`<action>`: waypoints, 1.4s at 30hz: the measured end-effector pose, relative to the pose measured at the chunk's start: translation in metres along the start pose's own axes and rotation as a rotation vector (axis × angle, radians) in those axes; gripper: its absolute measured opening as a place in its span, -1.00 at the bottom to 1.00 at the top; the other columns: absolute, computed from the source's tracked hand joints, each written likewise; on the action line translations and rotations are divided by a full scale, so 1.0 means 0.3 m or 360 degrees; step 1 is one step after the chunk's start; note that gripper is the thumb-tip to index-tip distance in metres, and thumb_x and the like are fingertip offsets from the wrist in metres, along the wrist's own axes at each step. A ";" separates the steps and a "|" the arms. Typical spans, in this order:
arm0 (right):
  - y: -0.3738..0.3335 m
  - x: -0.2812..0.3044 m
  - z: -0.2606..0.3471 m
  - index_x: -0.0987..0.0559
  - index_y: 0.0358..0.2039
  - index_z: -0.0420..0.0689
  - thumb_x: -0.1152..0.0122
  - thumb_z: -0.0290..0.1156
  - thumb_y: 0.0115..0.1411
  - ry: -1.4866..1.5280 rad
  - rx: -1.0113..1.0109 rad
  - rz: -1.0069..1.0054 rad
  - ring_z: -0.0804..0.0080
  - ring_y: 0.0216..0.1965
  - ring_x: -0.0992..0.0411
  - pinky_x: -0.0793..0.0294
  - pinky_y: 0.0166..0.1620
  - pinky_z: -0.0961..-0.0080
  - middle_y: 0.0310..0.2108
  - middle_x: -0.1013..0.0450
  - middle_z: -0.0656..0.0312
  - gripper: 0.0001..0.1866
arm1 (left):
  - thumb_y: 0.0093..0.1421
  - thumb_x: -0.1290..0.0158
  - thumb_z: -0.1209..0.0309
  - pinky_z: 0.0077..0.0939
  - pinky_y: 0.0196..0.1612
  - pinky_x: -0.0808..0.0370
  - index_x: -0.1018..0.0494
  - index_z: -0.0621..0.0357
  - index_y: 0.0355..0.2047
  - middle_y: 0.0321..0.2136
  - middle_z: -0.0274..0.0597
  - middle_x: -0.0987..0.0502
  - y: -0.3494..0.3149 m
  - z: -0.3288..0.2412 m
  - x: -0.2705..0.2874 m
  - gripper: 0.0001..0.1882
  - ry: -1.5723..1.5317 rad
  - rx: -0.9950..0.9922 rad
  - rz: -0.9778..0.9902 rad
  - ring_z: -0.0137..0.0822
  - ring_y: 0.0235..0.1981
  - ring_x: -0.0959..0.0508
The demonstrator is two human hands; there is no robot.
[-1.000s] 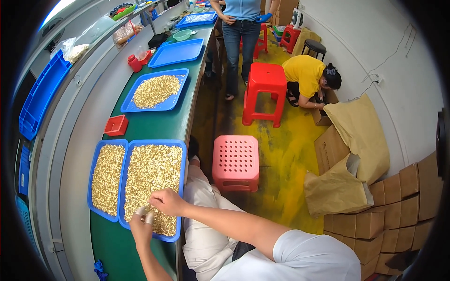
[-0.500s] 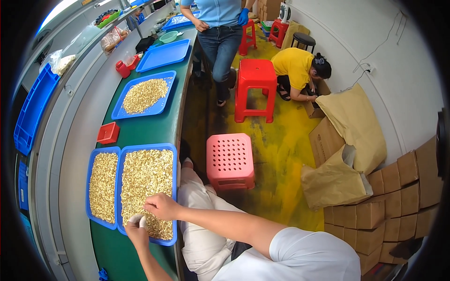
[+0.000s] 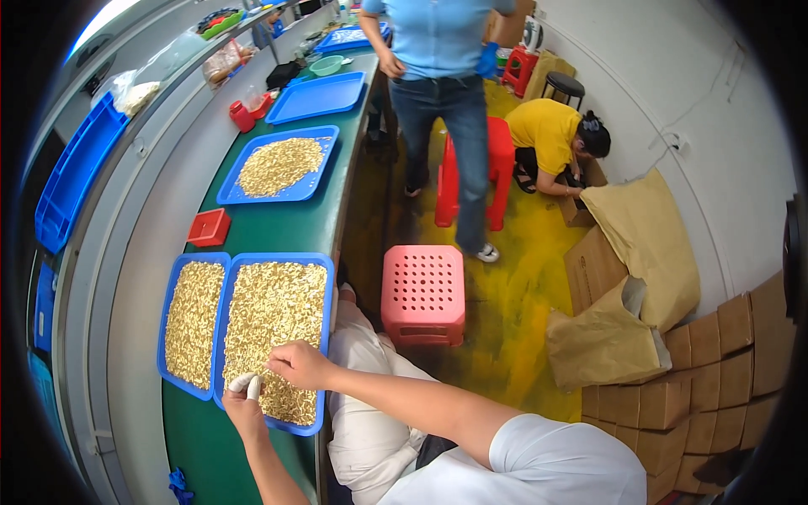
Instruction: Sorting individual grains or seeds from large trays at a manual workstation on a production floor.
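On green bench, near end: my right hand [image 3: 296,364] pinches into tan seed-like pieces filling shallow blue plastic tray [image 3: 321,337]; left hand [image 3: 245,402], white-capped fingertips, loosely curled on same heap. Tray full, sorting looks barely started. Second blue tray [image 3: 166,332] beside also full.

The blue tray [image 3: 322,290] under both hands looks like smooth, slightly glossy plastic, heaped with small matt tan pieces [image 3: 273,324]. The left hand [image 3: 244,408] has pale matt covers on its fingertips [image 3: 249,385]. The bench top [image 3: 278,223] is a smooth matt green mat. The pink stool [image 3: 422,290] is perforated plastic. The sacks [image 3: 644,244] look like creased brown paper.
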State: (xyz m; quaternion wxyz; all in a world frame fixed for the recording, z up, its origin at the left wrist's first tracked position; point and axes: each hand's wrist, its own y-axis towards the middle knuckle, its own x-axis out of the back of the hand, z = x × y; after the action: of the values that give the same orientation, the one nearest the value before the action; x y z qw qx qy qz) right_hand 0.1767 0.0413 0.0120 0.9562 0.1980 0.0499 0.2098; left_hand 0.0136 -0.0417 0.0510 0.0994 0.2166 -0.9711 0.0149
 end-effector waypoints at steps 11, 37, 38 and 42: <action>-0.014 -0.015 0.007 -0.43 -0.57 -0.26 -0.21 -0.37 0.23 -0.0043 -0.0021 -0.0039 0.27 -0.65 -0.24 -0.27 -0.50 0.33 -0.67 -0.31 0.05 -0.70 | 0.19 -0.17 0.60 -0.62 -0.35 -0.50 -0.57 0.30 -0.31 -0.46 -0.22 -0.62 -0.021 0.004 -0.007 -0.94 -0.0006 0.0063 -0.0011 -0.47 -0.47 -0.58; -0.012 -0.010 0.002 -0.42 -0.67 -0.25 -0.17 -0.34 0.17 0.0051 -0.0041 -0.0163 -0.07 -0.57 -0.39 -0.35 -0.42 0.12 -0.67 -0.39 -0.05 -0.66 | 0.13 -0.21 0.59 -0.47 -0.38 -0.43 -0.56 0.34 -0.26 -0.49 -0.14 -0.52 -0.054 -0.020 -0.037 -0.85 0.1410 -0.0288 0.0465 -0.36 -0.50 -0.49; -0.013 -0.009 -0.002 -0.42 -0.67 -0.25 -0.17 -0.34 0.17 0.0068 -0.0048 -0.0166 -0.07 -0.57 -0.39 -0.35 -0.42 0.12 -0.67 -0.39 -0.05 -0.66 | 0.14 -0.21 0.59 -0.49 -0.40 -0.41 -0.56 0.33 -0.28 -0.51 -0.16 -0.51 -0.051 -0.033 -0.043 -0.87 0.1407 -0.0252 0.0450 -0.42 -0.50 -0.47; -0.019 -0.004 -0.011 -0.47 -0.63 -0.24 -0.21 -0.37 0.16 0.0035 -0.0029 -0.0176 0.00 -0.58 -0.42 -0.35 -0.45 0.17 -0.65 -0.42 -0.02 -0.71 | 0.19 -0.18 0.58 -0.57 -0.42 -0.36 -0.53 0.34 -0.32 -0.52 -0.25 -0.51 -0.040 -0.032 -0.032 -0.93 0.1373 -0.0141 0.0294 -0.53 -0.49 -0.42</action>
State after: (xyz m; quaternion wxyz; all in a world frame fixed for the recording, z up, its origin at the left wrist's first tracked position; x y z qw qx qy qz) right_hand 0.1771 0.0372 0.0066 0.9675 0.1839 0.0692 0.1592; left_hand 0.0289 -0.0479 0.0583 0.5030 0.0984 -0.8557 0.0712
